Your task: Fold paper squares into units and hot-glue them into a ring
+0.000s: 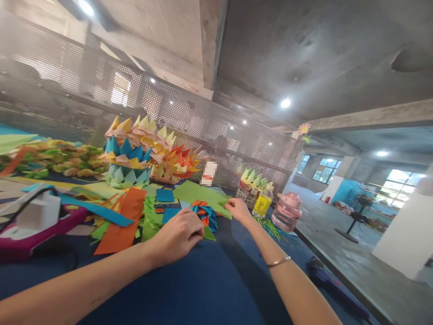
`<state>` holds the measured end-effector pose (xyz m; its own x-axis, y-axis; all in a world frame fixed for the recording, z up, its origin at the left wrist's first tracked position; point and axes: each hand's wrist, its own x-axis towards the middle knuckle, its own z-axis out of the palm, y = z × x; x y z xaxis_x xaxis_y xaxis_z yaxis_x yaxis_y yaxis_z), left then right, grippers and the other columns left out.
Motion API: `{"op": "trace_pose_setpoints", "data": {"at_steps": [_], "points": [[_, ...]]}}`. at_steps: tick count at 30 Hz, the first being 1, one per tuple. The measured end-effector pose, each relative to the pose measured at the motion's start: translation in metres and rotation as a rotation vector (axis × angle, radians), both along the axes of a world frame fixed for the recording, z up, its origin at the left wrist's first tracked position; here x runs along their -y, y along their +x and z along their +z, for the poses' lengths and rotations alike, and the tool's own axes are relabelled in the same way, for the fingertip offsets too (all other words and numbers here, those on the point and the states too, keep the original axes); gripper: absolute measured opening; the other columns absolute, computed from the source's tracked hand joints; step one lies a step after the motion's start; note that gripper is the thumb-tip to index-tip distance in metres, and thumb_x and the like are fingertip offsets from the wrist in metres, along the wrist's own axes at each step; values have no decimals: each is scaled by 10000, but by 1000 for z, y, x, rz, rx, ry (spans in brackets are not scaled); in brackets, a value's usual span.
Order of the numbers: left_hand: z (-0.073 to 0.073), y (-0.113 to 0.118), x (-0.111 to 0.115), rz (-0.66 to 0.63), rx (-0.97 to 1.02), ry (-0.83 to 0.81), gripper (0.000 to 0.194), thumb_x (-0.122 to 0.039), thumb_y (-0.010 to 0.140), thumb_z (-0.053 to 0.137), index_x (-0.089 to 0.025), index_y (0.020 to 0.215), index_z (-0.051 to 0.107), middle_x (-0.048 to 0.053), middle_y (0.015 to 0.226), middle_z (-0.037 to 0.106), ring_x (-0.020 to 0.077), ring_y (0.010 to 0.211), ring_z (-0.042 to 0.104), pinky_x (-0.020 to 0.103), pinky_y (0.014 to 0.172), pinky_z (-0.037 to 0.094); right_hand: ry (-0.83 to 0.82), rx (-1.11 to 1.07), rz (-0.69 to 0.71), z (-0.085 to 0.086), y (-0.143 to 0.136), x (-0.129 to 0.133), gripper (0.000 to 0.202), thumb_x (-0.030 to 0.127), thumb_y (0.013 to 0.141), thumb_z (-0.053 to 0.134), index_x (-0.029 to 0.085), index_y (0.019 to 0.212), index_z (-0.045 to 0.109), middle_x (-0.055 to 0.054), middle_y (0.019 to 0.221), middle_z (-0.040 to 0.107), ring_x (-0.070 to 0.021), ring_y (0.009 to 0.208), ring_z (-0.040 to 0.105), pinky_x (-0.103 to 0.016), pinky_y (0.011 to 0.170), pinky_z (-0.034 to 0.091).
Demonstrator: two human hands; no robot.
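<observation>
My left hand (181,232) is curled over the dark blue table, its fingers closed; what they hold, if anything, is hidden. Right beside its knuckles lies a folded blue and orange paper piece (207,214). My right hand (239,211), with a metal bangle on the wrist, pinches the right edge of a large green paper sheet (199,196). A blue paper square (165,195) and orange paper strips (122,221) lie left of the hands, with green folded paper (150,216) between them.
Stacked folded-paper rings (128,158) stand at the back left near a heap of paper pieces (64,158). A magenta power strip (40,230) lies at left. On the right are a yellow-labelled bottle (262,205), a pink bottle (287,212) and a glue gun (334,284) near the table edge.
</observation>
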<state>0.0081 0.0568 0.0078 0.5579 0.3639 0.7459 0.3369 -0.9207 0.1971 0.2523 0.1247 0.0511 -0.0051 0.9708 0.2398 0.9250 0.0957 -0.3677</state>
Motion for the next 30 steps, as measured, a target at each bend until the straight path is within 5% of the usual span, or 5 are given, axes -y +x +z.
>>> {"op": "trace_pose_setpoints", "data": {"at_steps": [10,30], "points": [[1,-2,-3,62,-66,-46,121,-114,811,635,-190,717,624,-18,718,674,152,735,618,290,801,433,129,-293,360,-16,-8,95,155,304,859,627,156,886,665,-31,831,719,-178,785,668,-278,740,512],[5,-4,-3,119,-89,-57,75,-175,817,636,-201,748,644,-17,704,657,155,739,602,266,764,441,179,-345,416,-22,-19,107,131,293,789,649,175,739,669,-6,714,693,-161,688,635,-255,686,501]]}}
